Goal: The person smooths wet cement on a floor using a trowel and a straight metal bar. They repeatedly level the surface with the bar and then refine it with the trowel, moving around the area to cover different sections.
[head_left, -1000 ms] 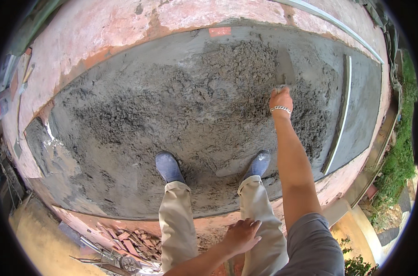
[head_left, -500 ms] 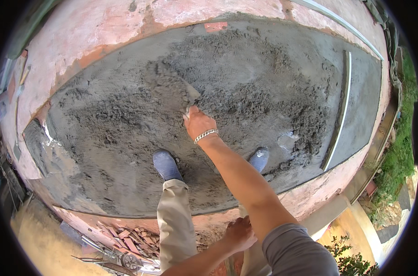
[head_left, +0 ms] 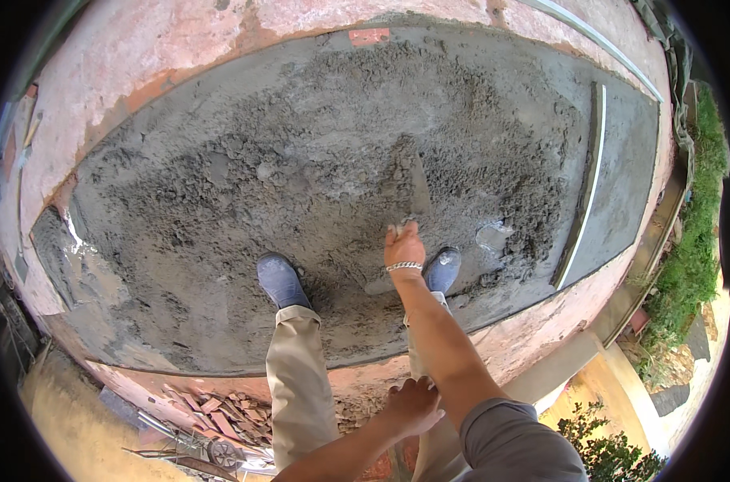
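My right hand (head_left: 405, 247), wearing a chain bracelet, grips a trowel (head_left: 419, 191) by its handle. The blade points away from me over the wet grey mortar (head_left: 316, 201), with a clump of mortar along its left side. Most of the handle is hidden in my fingers. My left hand (head_left: 413, 404) hangs by my right knee with its fingers curled in, and nothing shows in it. Two blue shoes (head_left: 281, 279) stand on the mortar, with my right hand just beside the right one.
A long white-edged straightedge (head_left: 587, 193) lies across the mortar at right, beside a smoother grey strip. A reddish brick piece (head_left: 369, 36) shows at the far edge. Stacked broken bricks (head_left: 228, 416) and a wheel (head_left: 222, 454) are below at left. Grass (head_left: 694, 257) borders the right.
My right hand and the trowel have swung right and nearer to me, ending beside my right shoe. The left hand stays by the knee, its thumb a little more visible.
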The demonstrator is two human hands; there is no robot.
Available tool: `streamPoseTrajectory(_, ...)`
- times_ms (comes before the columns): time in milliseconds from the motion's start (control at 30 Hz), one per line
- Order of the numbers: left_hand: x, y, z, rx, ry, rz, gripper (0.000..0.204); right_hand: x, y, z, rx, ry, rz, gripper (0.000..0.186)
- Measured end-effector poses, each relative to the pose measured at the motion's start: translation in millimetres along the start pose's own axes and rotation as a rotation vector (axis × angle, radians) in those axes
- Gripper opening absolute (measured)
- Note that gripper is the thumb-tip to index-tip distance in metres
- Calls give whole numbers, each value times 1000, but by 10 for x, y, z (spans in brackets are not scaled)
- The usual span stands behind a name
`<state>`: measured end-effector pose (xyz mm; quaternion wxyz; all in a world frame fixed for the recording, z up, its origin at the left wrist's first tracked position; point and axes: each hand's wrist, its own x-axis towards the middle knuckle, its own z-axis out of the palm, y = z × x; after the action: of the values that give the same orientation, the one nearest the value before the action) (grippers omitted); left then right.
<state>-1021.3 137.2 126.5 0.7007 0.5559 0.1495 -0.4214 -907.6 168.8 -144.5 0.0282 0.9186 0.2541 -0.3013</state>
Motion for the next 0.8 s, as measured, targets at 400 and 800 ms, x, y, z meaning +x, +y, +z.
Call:
streamPoseTrajectory(400,198,-133,121,58,-61,-93,55,-89,-153,-267,160,-110,-356,40)
streamPoseTrajectory(800,110,-364,-217,100,251,-146,58,1624,3745,-1980,-147,323,564,44)
